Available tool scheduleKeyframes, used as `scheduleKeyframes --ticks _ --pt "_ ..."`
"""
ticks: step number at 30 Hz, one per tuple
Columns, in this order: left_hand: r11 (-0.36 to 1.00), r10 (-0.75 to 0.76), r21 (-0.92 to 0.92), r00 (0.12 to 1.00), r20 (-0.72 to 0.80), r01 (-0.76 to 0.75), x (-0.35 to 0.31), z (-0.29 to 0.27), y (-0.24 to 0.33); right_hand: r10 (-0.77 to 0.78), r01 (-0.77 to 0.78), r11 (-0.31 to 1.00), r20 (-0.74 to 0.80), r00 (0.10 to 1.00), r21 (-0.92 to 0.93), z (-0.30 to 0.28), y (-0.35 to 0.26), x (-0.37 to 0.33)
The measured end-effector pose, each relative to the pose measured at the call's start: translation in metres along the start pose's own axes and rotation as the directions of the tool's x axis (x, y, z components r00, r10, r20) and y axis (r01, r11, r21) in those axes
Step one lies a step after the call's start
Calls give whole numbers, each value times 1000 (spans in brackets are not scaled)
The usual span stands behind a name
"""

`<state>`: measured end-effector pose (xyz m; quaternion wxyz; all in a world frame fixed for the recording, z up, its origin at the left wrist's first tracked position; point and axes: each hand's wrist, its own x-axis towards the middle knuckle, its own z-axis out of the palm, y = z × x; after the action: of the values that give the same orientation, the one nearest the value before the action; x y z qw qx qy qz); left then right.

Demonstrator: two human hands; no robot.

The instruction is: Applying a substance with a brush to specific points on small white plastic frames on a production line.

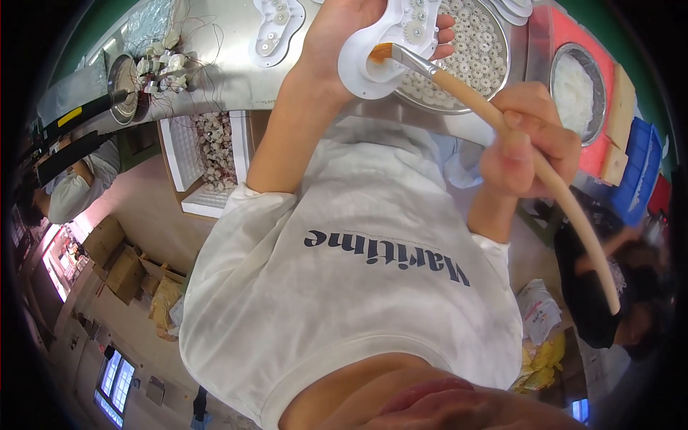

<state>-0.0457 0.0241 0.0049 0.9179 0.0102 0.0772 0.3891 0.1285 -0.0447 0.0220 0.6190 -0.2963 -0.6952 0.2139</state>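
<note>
My left hand (pixel 326 46) holds a white plastic gear housing (pixel 358 61) from below, its fingertips showing beyond the far side. Small white gears (pixel 416 30) sit inside the housing. In my right hand (pixel 534 140) is a brush (pixel 466 92) with a long wooden handle, gripped between thumb and fingers. Its orange-brown bristles touch the inside of the housing's round cup. Just beyond the housing is a round metal bowl (pixel 507 56) full of small white gears (pixel 469 43). A second gear housing (pixel 276 32) lies on the metal table (pixel 236 75) to the left.
Small white motors with thin wires (pixel 166 68) lie at the far left. A box (pixel 183 156) of small parts stands below the table edge. On the right, a red mat (pixel 541 46) bears a bowl of white paste (pixel 575 97), beside wooden blocks (pixel 618 125) and a blue bin (pixel 638 175). People are on both sides.
</note>
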Motion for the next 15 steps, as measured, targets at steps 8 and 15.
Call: scheduleKeyframes --ticks 8,15 --pt "1000 18 13 1000 -22 -17 -3 0 4 123 -103 975 -92 988 195 9 2 -11" --pt "991 -130 -40 991 -10 129 -3 2 2 142 -168 946 111 984 278 -6 -1 8"
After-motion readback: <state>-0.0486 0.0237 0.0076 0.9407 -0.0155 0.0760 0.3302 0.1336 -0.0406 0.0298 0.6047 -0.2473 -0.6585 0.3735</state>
